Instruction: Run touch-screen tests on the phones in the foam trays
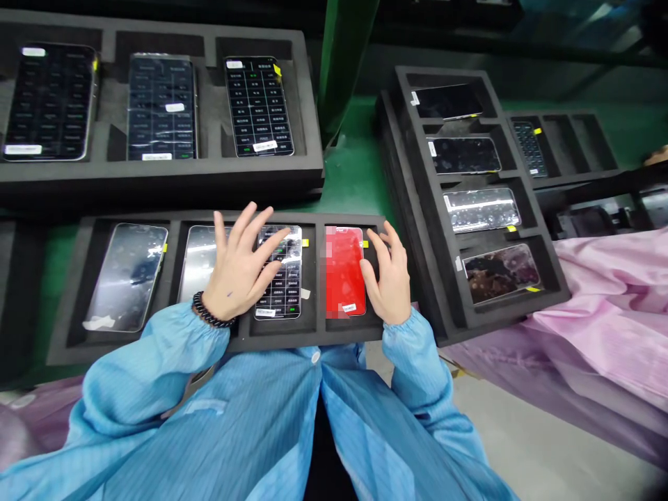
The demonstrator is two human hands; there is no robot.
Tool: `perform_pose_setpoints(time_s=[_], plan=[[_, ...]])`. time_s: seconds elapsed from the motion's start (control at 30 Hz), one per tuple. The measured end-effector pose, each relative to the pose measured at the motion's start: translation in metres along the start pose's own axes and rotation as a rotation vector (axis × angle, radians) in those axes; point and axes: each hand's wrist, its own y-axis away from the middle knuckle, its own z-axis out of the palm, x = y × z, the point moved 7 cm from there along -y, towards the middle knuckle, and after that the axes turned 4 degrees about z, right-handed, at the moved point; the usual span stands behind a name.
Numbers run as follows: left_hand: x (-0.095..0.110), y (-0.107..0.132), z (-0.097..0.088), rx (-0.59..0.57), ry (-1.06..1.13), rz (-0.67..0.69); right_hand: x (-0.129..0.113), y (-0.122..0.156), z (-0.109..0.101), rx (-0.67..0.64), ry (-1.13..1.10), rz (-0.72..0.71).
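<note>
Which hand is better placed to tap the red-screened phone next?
Probably the right hand: it is right at the edge of the red-screened phone. The left hand is farther off, fingers spread above the grid-menu phone.

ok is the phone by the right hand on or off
On: the phone by the right hand is lit bright red.

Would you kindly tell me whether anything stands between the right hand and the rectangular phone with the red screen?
Nothing visible does: the right hand is beside the red-screened phone, its thumb at the right edge.
</note>
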Motion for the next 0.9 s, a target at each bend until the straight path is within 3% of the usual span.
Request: perform_pose_setpoints(time_s=[0.13, 0.33, 0.43, 0.53, 0.7, 0.9], plan=[[0.008, 0.012, -0.017, 0.055, 0.013, -0.049, -0.003, 0.012, -0.007, -0.018, -0.055, 0.025], [0.021, 0.066, -0.025, -0.048, 0.028, -0.152, -0.011, 0.053, -0.015, -0.085, -0.064, 0.073], [0.023, 0.099, -0.024, -0.013, 0.004, -0.087, -0.018, 0.074, -0.013, -0.097, -0.048, -0.064], [0.028, 0.121, -0.018, 0.036, -0.055, 0.083, -0.025, 0.09, -0.01, -0.083, 0.007, -0.233], [0.035, 0.124, -0.015, 0.121, -0.148, 0.192, -0.026, 0.095, -0.002, -0.131, 0.098, -0.299], [0.034, 0.123, -0.013, 0.061, -0.188, 0.159, -0.03, 0.093, 0.002, -0.162, 0.134, -0.352]])
